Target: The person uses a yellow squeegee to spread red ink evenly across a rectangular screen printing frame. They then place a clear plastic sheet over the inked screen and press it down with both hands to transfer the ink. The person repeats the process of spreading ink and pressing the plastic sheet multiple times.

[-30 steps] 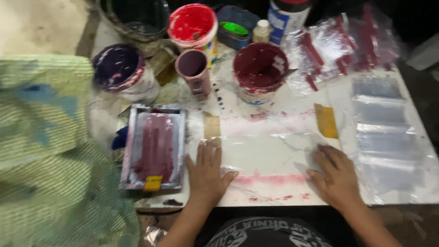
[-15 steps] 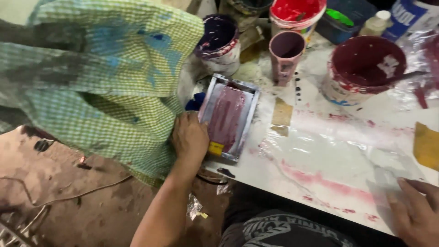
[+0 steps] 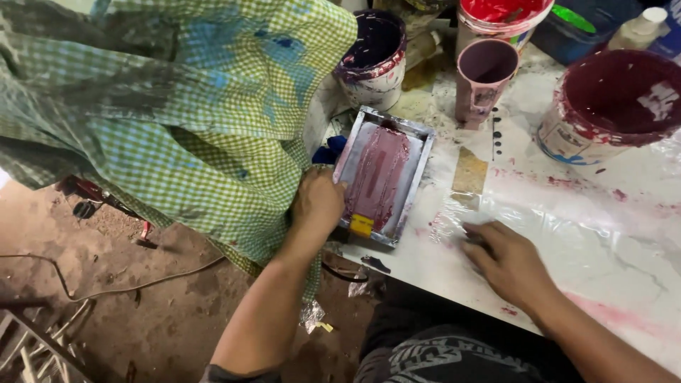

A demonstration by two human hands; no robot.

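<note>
A white table (image 3: 567,234), smeared pink, stands over a dirt floor (image 3: 128,298). The left hand (image 3: 317,204) grips the near-left edge of a small metal frame (image 3: 383,174) coated maroon, lying by a checked cloth (image 3: 177,106). The right hand (image 3: 507,261) rests flat, fingers loosely spread, on plastic film (image 3: 539,220). Paint tubs (image 3: 610,106) stand behind.

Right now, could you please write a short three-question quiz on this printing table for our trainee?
1. True or false: the left hand grips the small metal-framed printing screen smeared with maroon ink.
2. What does the right hand rest on: (a) clear plastic sheet, (b) mauve plastic mug, (c) green checked cloth?
3. What colour is the ink in the large white bucket at right?

Key: 1 true; 2 a; 3 maroon.
</note>
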